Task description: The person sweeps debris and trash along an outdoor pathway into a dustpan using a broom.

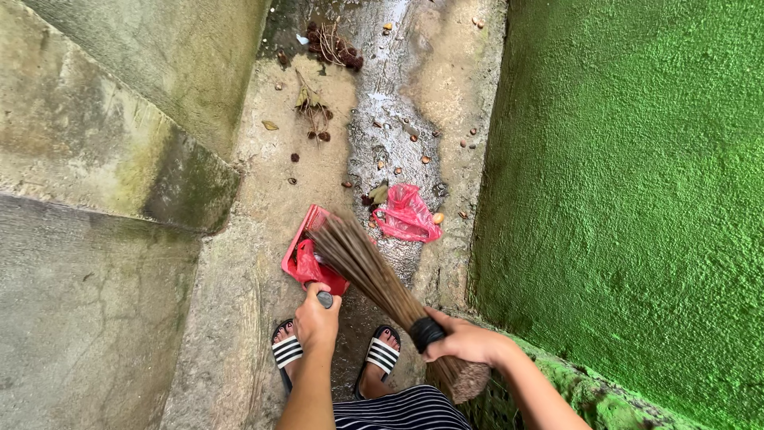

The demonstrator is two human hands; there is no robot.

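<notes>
down in the narrow concrete gutter (318,183) between the grey wall and the green wall (629,199), we hold a red dustpan (306,256) with our left hand (317,320), fingers closed round its dark handle. the pan sits tilted on the ground just ahead of our sandalled feet, and inside it lies a crumpled red plastic scrap (305,269); what else it holds we cannot tell, since the bristles cover part of it. our right hand (465,341) is clamped on the stick broom (374,279) at its black binding, the bristle tips resting in the mouth of the pan. just beyond the pan, on the wet streak of floor, lies a pink plastic bag (407,213) with a brown leaf beside it. farther up, dry leaves and twigs (330,44) lie scattered, well apart from the pan.
</notes>
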